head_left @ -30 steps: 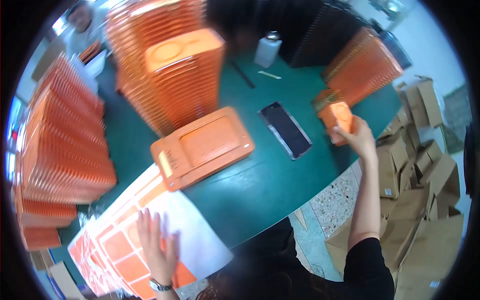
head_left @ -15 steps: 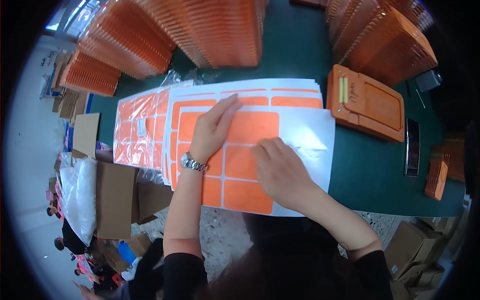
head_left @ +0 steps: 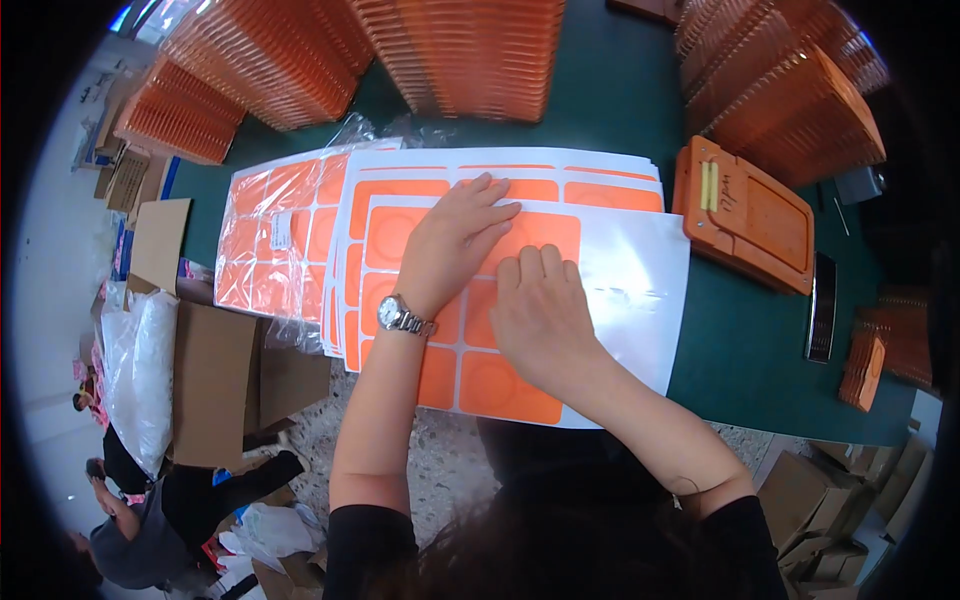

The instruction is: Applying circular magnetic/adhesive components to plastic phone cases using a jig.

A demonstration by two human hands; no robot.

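Note:
A sheet of orange rounded-square stickers (head_left: 510,387) lies on top of a pile of similar sheets on the green table. Its right-hand strip is bare, glossy white backing. My left hand (head_left: 458,245), with a metal watch on the wrist, rests on the upper part of the sheet, fingers apart and stretched out. Beside it, my right hand (head_left: 540,312) has its fingers bent down over the middle orange stickers, close to the bare strip. Whatever may be under those fingertips is hidden. The lower sheets (head_left: 610,192) show past the top and left edges.
A plastic-wrapped pack of orange stickers (head_left: 300,222) lies left. Ribbed orange stacks (head_left: 475,60) stand at the back. An orange case with yellow strips (head_left: 765,225) and a dark, shiny bar (head_left: 822,305) are right. Cardboard boxes (head_left: 215,375) and another person (head_left: 140,540) are lower left.
My left fingers have spread apart on the sheet. My right hand has turned more upright, its fingertips higher on the sheet. The whole view has shifted slightly.

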